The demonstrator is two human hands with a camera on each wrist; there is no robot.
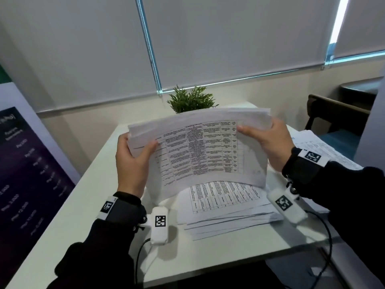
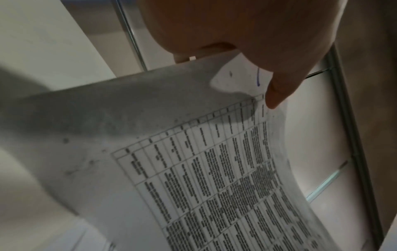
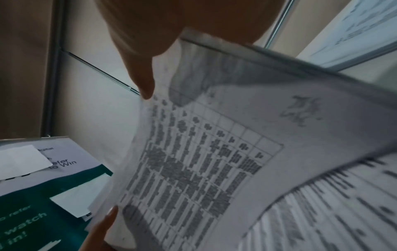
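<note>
White paper, a thick sheaf of printed tables, is held upright above the pale desk, left hand and right hand each clamping a side edge, likely to square it over the loose sheets beneath.

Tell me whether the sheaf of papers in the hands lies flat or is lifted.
Lifted and bowed: the left hand and right hand hold the sheaf by its sides above the pile.

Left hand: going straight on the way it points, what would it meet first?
Probably nothing near: the left hand, gripping the paper sheaf, points past the plant toward the wall; depth is unclear.
</note>
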